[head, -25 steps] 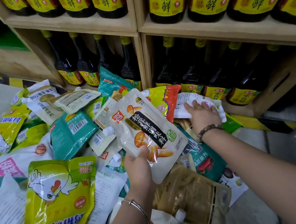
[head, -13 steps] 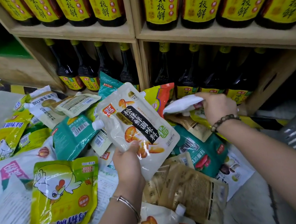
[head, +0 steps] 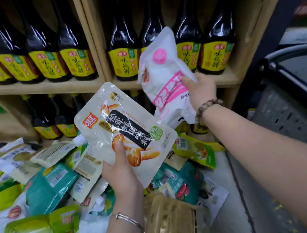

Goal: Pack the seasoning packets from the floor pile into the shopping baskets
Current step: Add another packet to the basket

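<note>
Head view: the mushroom pouch is up off the floor, tilted in front of the shelf. The left hand grips it at the lower edge, thumb pressed on the printed front, the other fingers behind it. Just right of it and a little higher, the pink pouch is pinched at its right edge by the right hand, thumb on the front. Whether the two pouches touch where they overlap, I cannot tell. The pile spreads over the floor below both hands, out to the left edge of the frame. The basket stands at the right, past the shelf end, nearer the right arm than the left.

Both pouches look lifted for the carry to the basket. The right hand is closer, so it should probably go first and clear the way for the left. The film looks slick, so a firmer hold than an edge pinch would be safer on the pink pouch. Laying each one flat would save room. The spout on the mushroom pouch could snag on the basket wall.

The inside of the basket is blurred and runs off the frame, so how full it is cannot be told. Only one basket shows. The left fingers are hidden behind the pouch. The pink pouch's print and the bottles' labels are smeared, and the pile's near corner is blurred.
</note>
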Demonstrator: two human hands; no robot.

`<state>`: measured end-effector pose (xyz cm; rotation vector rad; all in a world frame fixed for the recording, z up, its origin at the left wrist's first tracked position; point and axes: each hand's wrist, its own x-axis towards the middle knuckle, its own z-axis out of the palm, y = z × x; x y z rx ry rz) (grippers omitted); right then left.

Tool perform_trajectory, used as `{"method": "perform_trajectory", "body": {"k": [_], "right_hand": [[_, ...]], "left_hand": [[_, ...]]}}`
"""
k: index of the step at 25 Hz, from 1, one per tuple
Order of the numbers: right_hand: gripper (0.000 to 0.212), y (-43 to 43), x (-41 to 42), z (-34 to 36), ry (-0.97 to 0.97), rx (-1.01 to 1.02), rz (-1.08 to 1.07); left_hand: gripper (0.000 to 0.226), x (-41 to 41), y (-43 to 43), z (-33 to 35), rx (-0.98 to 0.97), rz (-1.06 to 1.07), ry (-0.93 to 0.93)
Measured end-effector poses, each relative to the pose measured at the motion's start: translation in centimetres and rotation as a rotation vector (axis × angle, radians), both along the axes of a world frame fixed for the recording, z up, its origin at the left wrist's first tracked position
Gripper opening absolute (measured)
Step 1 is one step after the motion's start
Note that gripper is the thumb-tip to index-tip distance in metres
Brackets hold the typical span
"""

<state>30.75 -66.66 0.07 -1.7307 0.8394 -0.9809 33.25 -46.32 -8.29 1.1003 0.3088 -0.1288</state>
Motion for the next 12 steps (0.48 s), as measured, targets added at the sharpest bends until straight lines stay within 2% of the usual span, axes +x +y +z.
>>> {"method": "perform_trajectory", "body": {"k": [2, 4, 8, 12], "right_hand": [[0.04, 0.1, -0.4, 2.0, 0.081, -0.061, 0.077], [0.049, -0.1, -1.0, 4.6, 0.18, -0.135, 0.121], [0.042, -1.0, -3.2, 9.2, 0.151, -0.075, 0.195], [0.035, -3.0, -7.3, 12.2, 0.041, -0.04, 0.137]], "left_hand": [[0.021, -0.3, -0.3, 1.2, 0.009, -0.019, -0.041], [0.015, -0.3, -0.7, 2.4, 0.006, -0.046, -0.092], [0.01, -1.2, -1.3, 5.7, -0.014, -0.079, -0.128], [0.01, -2.6, -2.1, 9.1, -0.072, -0.066, -0.12]]}}
